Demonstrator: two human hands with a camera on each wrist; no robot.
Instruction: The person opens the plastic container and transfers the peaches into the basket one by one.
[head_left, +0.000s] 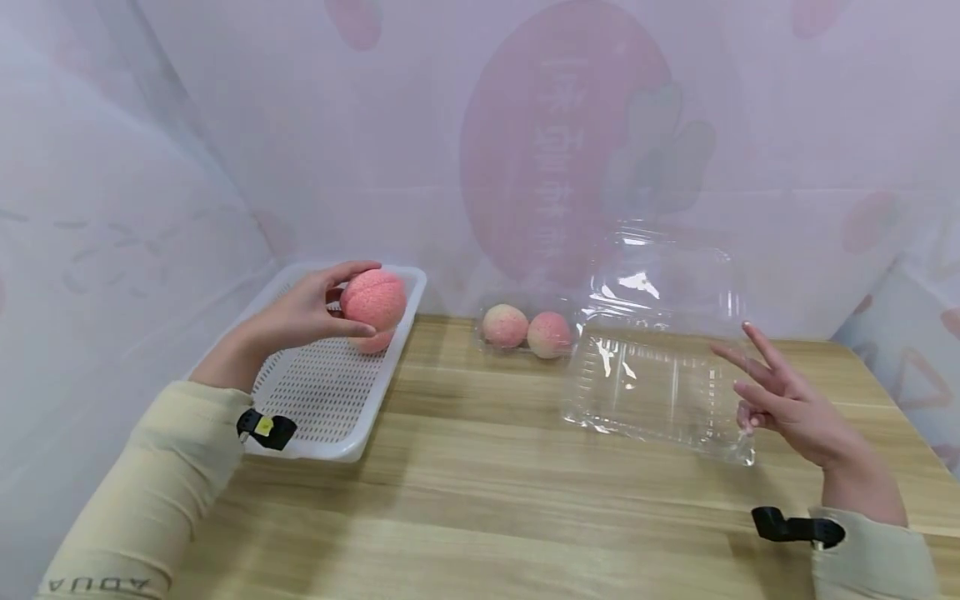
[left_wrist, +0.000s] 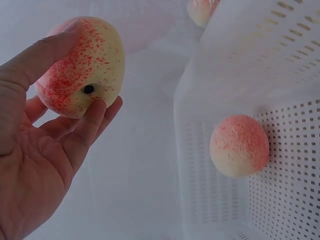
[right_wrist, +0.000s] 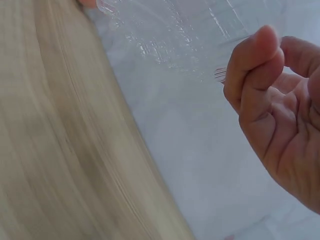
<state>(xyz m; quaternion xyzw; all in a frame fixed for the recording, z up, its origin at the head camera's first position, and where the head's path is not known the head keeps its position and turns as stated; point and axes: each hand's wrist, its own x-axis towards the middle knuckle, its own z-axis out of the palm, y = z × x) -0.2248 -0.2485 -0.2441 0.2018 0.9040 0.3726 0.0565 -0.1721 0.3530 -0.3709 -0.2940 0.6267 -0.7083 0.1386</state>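
My left hand (head_left: 311, 308) grips a pink peach (head_left: 374, 298) above the white basket. In the left wrist view the held peach (left_wrist: 82, 65) shows a cream side with red speckles and a small dark hole, with the thumb on one side and the fingertips on the other. Another peach (left_wrist: 240, 146) lies in the basket (left_wrist: 187, 175). At the right, my right hand (head_left: 798, 408) holds the side of an open clear plastic container (head_left: 645, 375), whose lid (head_left: 660, 275) stands up behind. The right wrist view has that hand (right_wrist: 275, 105) with bent fingers beside the transparent plastic (right_wrist: 170, 30).
A second clear box with two peaches (head_left: 505, 326) stands at the back centre, left of the open container. The white perforated basket (head_left: 348, 450) occupies the left side of the wooden table (head_left: 480, 517). Printed pale sheets (head_left: 375, 167) enclose the back and sides.
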